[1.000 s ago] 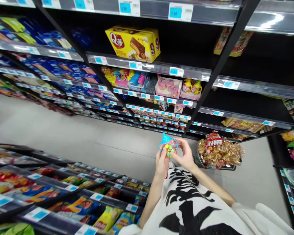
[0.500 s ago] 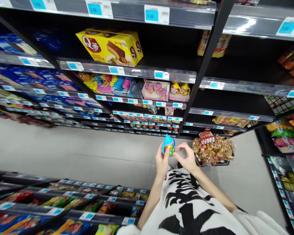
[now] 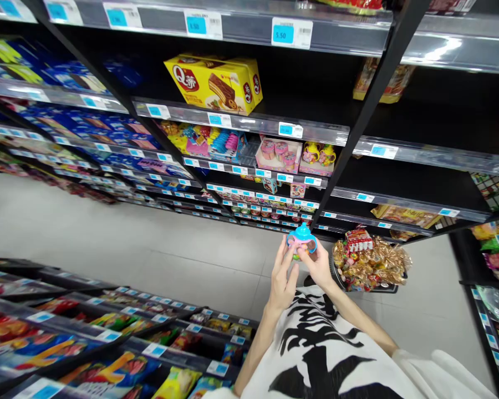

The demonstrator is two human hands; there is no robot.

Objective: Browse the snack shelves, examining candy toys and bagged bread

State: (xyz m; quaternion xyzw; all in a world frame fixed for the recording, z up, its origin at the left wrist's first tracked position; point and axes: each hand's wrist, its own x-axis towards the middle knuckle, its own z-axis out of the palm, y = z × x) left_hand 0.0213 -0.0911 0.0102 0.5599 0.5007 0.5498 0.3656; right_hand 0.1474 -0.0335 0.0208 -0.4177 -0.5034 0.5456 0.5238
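Observation:
Between my two hands is a small toy candy bottle (image 3: pixel 303 234), shaped like a baby's bottle. It has a blue lid, blue side handles and colourful candies in its lower part. My left hand (image 3: pixel 281 280) grips its left side, with a finger lying across the front. On the other side, my right hand (image 3: pixel 319 267) closes round it with the thumb on the front. My fingers partly cover the lower body. Similar bottles with yellow lids (image 3: pixel 318 153) sit in a pink box on the shelf ahead.
Beside my right arm stands a dark container heaped with gold-wrapped goods (image 3: pixel 372 260). Ahead, tall black shelves carry yellow cake boxes (image 3: pixel 216 83) and blue packets (image 3: pixel 87 122). Shelves with snack bags (image 3: pixel 120 371) rise behind on the left. Grey floor tiles (image 3: pixel 183 244) run between.
The bottle has turned so its pink middle faces me. My left hand has shifted its grip to the front, and my right hand has closed on the right side. The view has swung slightly left.

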